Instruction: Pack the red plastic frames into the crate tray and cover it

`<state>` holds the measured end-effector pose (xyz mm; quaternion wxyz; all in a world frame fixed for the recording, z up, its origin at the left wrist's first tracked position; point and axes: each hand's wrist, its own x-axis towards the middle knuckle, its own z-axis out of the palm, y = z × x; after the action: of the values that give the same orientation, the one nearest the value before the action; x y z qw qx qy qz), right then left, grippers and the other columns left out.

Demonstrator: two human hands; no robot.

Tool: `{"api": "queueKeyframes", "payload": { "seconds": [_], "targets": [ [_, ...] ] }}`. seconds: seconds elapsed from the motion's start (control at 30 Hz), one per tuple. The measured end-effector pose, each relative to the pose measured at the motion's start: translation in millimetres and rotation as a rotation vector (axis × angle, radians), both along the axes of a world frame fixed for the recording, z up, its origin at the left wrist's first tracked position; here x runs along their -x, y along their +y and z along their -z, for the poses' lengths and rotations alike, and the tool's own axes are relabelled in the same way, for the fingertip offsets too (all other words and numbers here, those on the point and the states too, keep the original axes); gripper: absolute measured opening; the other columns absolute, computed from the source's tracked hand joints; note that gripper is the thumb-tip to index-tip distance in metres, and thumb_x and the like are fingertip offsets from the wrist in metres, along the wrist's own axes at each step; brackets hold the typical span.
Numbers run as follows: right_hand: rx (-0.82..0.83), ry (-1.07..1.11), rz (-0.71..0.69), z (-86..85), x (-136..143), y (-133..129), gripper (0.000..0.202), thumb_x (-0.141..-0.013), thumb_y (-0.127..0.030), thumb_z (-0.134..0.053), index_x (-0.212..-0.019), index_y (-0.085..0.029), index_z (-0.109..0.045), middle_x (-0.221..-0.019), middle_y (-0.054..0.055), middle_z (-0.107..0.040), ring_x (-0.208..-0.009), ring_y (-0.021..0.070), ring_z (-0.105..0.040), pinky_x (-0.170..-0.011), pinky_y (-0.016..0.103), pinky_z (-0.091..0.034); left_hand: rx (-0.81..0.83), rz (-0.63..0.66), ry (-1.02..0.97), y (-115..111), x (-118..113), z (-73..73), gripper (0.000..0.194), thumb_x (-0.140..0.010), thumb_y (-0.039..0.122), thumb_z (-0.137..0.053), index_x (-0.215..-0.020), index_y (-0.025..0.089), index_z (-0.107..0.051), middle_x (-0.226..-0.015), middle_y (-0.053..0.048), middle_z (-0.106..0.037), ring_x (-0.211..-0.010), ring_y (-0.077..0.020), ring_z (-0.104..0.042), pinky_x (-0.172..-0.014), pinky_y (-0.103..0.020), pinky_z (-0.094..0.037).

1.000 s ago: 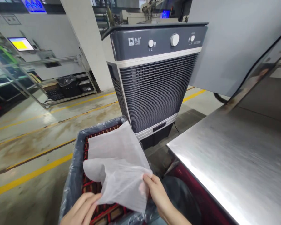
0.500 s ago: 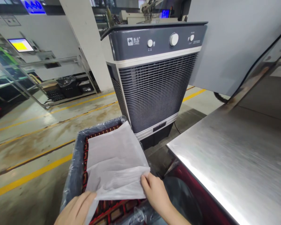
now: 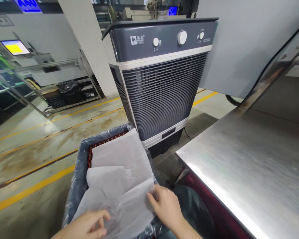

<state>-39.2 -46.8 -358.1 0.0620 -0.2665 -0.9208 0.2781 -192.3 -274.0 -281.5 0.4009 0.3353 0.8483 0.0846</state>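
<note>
A thin white sheet [image 3: 122, 186] lies creased and partly folded over a crate [image 3: 77, 179] lined with clear plastic. Along the crate's far and left sides, a red-and-dark grid with small brown pieces shows past the sheet's edge; the sheet hides the rest. My left hand [image 3: 88, 224] is over the near left part of the sheet, its fingers loosely bent and apart. At the right edge of the sheet is my right hand [image 3: 166, 204], thumb and forefinger separated by a gap; its other fingers are hidden.
A dark grey air cooler [image 3: 164, 89] stands just behind the crate. To the right is a steel table [image 3: 251, 159], its corner close to my right hand. A metal rack [image 3: 69, 93] with black boxes stands at the back left. Yellow lines mark the floor.
The near part of the sheet has spread towards me and now covers the grid at the front. My left hand has let go of the sheet's corner; my right hand's thumb and forefinger have parted.
</note>
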Motion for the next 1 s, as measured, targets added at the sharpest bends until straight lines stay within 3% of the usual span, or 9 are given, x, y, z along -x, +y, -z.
{"api": "queueKeyframes", "payload": {
  "seconds": [0.13,0.2,0.3,0.43,0.57,0.67,0.8,1.0],
  "targets": [
    [-0.084,0.067,-0.002,16.5,0.7,-6.3,0.014,-0.084,-0.016,-0.057,-0.072,-0.02,-0.062,-0.069,0.002,-0.068,-0.07,0.0185,-0.066,-0.059,0.026,-0.033,-0.123,0.012,0.053,24.2,51.9,-14.7,0.038,-0.08,0.051,-0.05,-0.098,0.022,-0.067,-0.082,0.0,-0.07,-0.075,-0.0194,-0.063,-0.073,-0.029,-0.051],
    [-0.127,0.111,-0.006,24.4,1.5,-9.0,0.014,-0.083,-0.014,-0.056,-0.071,-0.02,-0.061,-0.068,0.003,-0.066,-0.069,0.0192,-0.064,-0.06,0.027,-0.032,-0.159,-0.029,0.137,46.6,85.2,-15.5,0.036,-0.084,0.049,-0.049,-0.096,0.02,-0.066,-0.085,-0.002,-0.07,-0.077,-0.0193,-0.064,-0.076,-0.03,-0.051],
    [-0.184,0.18,-0.007,33.4,2.1,-11.4,0.015,-0.082,-0.012,-0.055,-0.07,-0.02,-0.06,-0.066,0.002,-0.065,-0.067,0.0189,-0.062,-0.06,0.027,-0.031,-0.183,-0.132,0.303,87.5,133.4,-6.5,0.03,-0.093,0.039,-0.045,-0.106,0.017,-0.062,-0.104,-0.007,-0.068,-0.089,-0.0198,-0.064,-0.086,-0.037,-0.05],
    [-0.243,0.263,0.014,42.4,3.5,-13.3,0.016,-0.077,-0.009,-0.056,-0.067,-0.021,-0.057,-0.062,0.001,-0.063,-0.061,0.0168,-0.058,-0.058,0.028,-0.029,-0.185,-0.212,0.443,141.3,176.8,11.2,0.034,-0.091,0.035,-0.058,-0.12,0.018,-0.057,-0.122,-0.009,-0.06,-0.104,-0.0233,-0.061,-0.088,-0.046,-0.052],
    [-0.291,0.329,0.068,52.3,7.4,-16.0,0.015,-0.072,-0.01,-0.057,-0.065,-0.022,-0.053,-0.06,0.0,-0.061,-0.059,0.0165,-0.056,-0.058,0.028,-0.028,-0.166,-0.216,0.446,181.1,193.8,21.9,0.033,-0.091,0.034,-0.058,-0.12,0.018,-0.057,-0.121,-0.009,-0.061,-0.1,-0.0221,-0.063,-0.084,-0.043,-0.054],
    [-0.308,0.363,0.092,58.0,9.3,-17.3,0.014,-0.07,-0.011,-0.056,-0.064,-0.023,-0.051,-0.058,-0.001,-0.06,-0.059,0.0167,-0.054,-0.057,0.029,-0.027,-0.126,-0.195,0.411,197.6,198.0,25.7,0.032,-0.09,0.035,-0.059,-0.116,0.016,-0.059,-0.115,-0.007,-0.064,-0.095,-0.0215,-0.064,-0.08,-0.041,-0.056],
    [-0.306,0.391,0.103,59.5,9.0,-17.0,0.013,-0.072,-0.013,-0.052,-0.064,-0.023,-0.049,-0.058,0.0,-0.058,-0.059,0.0166,-0.052,-0.058,0.029,-0.026,-0.063,-0.207,0.439,201.9,201.8,25.1,0.029,-0.09,0.035,-0.059,-0.113,0.016,-0.061,-0.113,-0.006,-0.064,-0.095,-0.0213,-0.064,-0.08,-0.041,-0.056],
    [-0.293,0.421,0.095,53.6,7.0,-15.7,0.014,-0.077,-0.014,-0.046,-0.068,-0.023,-0.05,-0.058,0.0,-0.058,-0.058,0.017,-0.052,-0.058,0.029,-0.027,0.031,-0.385,0.68,193.4,203.5,17.7,0.032,-0.091,0.035,-0.059,-0.118,0.018,-0.058,-0.12,-0.009,-0.062,-0.103,-0.0229,-0.062,-0.086,-0.045,-0.053]
  ]
}}
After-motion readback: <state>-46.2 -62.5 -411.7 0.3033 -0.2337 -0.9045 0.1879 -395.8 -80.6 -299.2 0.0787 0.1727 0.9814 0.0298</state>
